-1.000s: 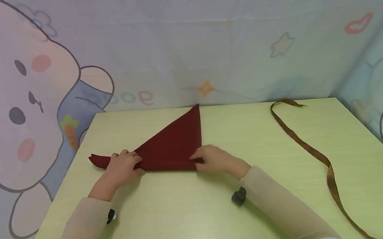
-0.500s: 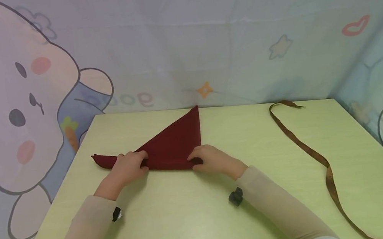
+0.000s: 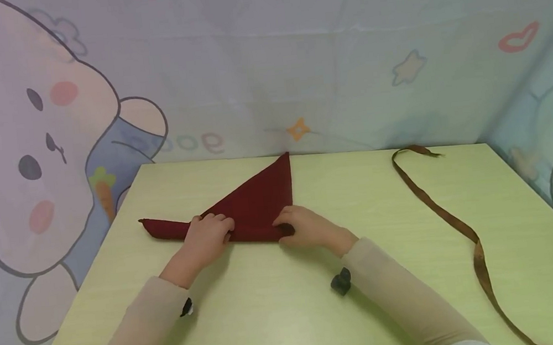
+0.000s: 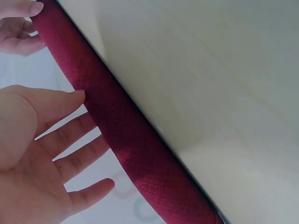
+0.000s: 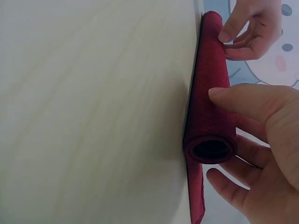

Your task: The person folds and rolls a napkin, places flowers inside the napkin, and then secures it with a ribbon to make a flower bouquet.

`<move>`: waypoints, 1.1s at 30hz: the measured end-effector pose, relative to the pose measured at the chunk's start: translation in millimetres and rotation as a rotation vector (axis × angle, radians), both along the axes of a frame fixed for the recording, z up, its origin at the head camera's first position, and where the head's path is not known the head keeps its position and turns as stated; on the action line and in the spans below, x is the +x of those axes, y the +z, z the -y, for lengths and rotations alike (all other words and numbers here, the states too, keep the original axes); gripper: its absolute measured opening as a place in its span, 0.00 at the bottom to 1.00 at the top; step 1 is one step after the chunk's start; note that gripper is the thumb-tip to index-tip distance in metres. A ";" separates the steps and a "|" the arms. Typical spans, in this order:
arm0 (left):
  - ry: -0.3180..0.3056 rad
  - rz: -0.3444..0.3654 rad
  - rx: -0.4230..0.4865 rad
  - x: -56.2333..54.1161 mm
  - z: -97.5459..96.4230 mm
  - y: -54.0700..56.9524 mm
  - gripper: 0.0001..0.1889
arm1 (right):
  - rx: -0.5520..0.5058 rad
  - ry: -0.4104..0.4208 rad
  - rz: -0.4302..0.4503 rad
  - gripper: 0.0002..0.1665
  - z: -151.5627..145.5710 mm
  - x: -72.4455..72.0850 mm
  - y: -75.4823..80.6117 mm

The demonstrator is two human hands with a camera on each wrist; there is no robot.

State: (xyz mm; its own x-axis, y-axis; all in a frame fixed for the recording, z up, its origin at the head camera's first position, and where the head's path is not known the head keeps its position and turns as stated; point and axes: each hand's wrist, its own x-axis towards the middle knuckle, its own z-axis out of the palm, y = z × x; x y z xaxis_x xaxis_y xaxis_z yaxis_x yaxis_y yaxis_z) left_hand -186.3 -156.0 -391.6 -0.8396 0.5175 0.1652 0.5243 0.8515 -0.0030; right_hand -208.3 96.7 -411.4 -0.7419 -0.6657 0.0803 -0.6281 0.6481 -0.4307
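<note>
A dark red cloth (image 3: pixel 261 199) lies on the table. Its near edge is rolled into a tube, while a flat triangular part points toward the back wall. My left hand (image 3: pixel 208 239) holds the roll near its middle, thumb at the near side and fingers over the top. At the right end, my right hand (image 3: pixel 308 228) grips the roll between thumb and fingers. The right wrist view shows the hollow end of the rolled cloth (image 5: pixel 210 139) beside that thumb. In the left wrist view the roll (image 4: pixel 119 112) runs diagonally, with the left thumb touching its edge.
A long brown ribbon (image 3: pixel 426 199) curves along the right side of the pale table (image 3: pixel 270 312). A printed cloth backdrop (image 3: pixel 267 73) rises behind the table's far edge. Small dark devices sit at the right wrist (image 3: pixel 341 282) and left wrist (image 3: pixel 187 308).
My left hand has slid right along the roll, nearer my right hand, leaving more of the left end uncovered. The near edge has rolled slightly away. My right hand keeps its place at the right end.
</note>
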 end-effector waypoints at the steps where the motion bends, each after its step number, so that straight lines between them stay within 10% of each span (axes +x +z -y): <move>1: -0.001 -0.001 -0.002 -1.3 -0.2 -0.2 0.03 | -0.004 -0.006 0.001 0.21 0.4 -0.1 -0.5; 33: 0.053 0.055 -0.024 -13.9 -20.9 -4.0 0.09 | -0.006 -0.044 0.002 0.23 -1.8 -7.3 -2.9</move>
State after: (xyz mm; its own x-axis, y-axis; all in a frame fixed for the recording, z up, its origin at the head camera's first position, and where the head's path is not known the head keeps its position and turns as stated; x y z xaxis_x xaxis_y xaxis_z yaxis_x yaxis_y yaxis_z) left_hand -200.2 -135.2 -395.6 -0.8732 0.4756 0.1065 0.4786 0.8780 0.0036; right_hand -215.7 98.4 -414.3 -0.7707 -0.6318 0.0830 -0.5981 0.6723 -0.4361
